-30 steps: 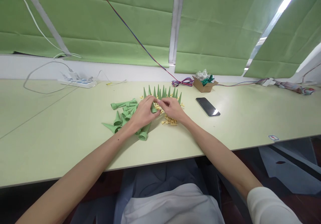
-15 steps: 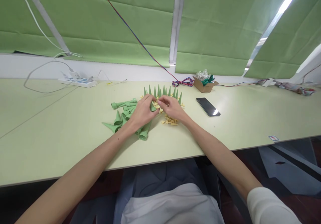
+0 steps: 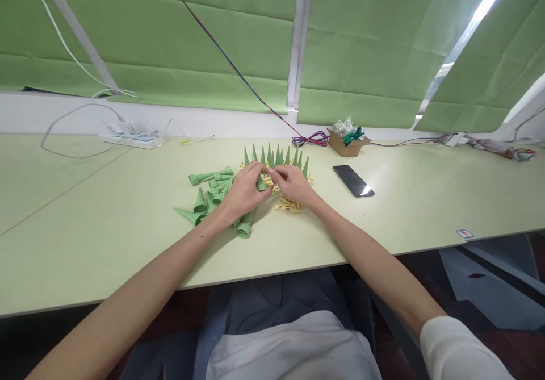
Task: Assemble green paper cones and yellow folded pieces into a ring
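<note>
My left hand [image 3: 247,192] is closed around a green cone [image 3: 261,183], whose wide end shows between thumb and fingers. Fingertips of my right hand [image 3: 293,183] are pinched together against the left fingers; what they hold is too small to make out. Behind both hands stands a row of upright green cones [image 3: 288,155] with small yellow pieces around their bases. More green cones [image 3: 201,200] lie in a heap to the left, partly under my left wrist. A small pile of yellow pieces [image 3: 289,204] sits just below my right hand.
A black phone [image 3: 353,181] lies to the right. Farther back are a small cardboard box [image 3: 347,146] with plastic and green material, and a coiled red-blue cable [image 3: 310,139]. A white power strip [image 3: 134,139] is at the back left. The table's front edge [image 3: 272,275] runs below my forearms.
Both hands stay nearly in place, with slight finger movement. The green cone in my left hand has tilted a little.
</note>
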A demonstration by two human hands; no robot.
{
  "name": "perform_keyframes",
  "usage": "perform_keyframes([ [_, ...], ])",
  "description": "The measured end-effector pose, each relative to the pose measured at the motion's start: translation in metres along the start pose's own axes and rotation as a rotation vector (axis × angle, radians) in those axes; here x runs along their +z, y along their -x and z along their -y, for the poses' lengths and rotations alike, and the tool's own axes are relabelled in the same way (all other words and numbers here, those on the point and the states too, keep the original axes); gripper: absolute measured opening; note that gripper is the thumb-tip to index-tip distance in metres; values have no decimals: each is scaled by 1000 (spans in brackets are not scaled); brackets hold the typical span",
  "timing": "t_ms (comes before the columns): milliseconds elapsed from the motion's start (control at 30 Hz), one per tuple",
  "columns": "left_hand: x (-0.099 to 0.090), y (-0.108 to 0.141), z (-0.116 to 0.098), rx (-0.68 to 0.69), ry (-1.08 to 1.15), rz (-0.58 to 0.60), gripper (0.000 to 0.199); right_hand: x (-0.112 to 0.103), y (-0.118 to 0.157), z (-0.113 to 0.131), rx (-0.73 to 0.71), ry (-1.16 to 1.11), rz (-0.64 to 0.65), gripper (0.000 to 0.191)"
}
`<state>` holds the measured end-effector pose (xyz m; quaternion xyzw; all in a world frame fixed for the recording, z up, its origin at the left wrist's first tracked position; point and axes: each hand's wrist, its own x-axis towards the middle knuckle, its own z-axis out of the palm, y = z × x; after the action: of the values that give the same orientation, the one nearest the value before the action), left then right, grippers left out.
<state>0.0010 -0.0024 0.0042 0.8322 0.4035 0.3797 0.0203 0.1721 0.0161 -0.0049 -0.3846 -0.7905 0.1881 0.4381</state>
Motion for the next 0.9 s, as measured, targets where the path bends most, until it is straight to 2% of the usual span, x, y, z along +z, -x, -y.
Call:
perform_keyframes([
  [167, 0, 0, 0, -19, -4, -7, 15, 1, 0, -1, 26, -27, 1, 43],
  [333, -1, 0, 1, -59, -9, -13, 16, 1, 1, -1, 18, -189, 41, 25],
  [500, 0, 0, 2, -66, -8, -11, 16, 1, 1, 0, 41, -206, 64, 19],
  [667, 0, 0, 2, -57, -10, -11, 16, 1, 1, 0, 29, -161, 53, 21],
  [900, 0, 0, 0, -55, -5, 12, 15, -1, 1, 4, 21, -21, 31, 35],
])
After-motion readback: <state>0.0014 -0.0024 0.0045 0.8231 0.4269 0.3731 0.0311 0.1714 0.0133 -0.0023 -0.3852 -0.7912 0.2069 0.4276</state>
